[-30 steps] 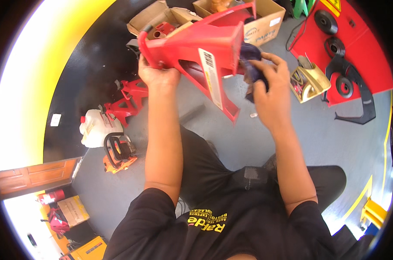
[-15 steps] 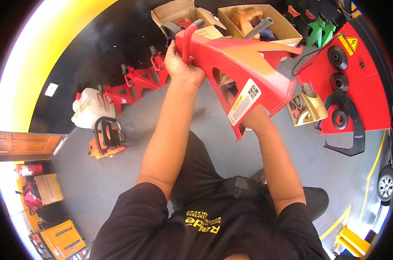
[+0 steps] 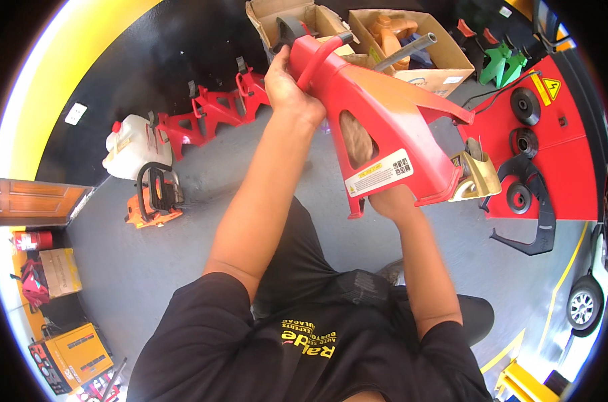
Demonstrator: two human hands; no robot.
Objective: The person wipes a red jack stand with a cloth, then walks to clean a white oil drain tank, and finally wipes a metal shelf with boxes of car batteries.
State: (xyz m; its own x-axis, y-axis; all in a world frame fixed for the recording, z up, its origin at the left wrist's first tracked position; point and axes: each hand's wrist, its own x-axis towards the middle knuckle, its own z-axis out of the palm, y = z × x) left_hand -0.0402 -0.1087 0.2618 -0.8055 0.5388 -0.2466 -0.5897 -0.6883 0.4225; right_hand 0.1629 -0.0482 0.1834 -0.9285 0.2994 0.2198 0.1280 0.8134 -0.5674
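A red jack stand is held up in front of me, tilted, with its wide base toward me and its top pointing up and left. My left hand is closed around its neck, below the red ratchet handle. My right hand reaches up into the hollow base from below, so its fingers are hidden. Through the side opening shows a brownish, wrinkled patch, which I cannot make out. A white label lies along the lower edge.
Several red jack stands line the dark wall, near a white jug and an orange chainsaw. Behind the held stand are cardboard boxes. Green stands and a red machine are at right.
The stand has tipped so its labelled lower edge lies flatter, and it sits a little further right in view. Both hands stay with it; my right hand is still inside the base.
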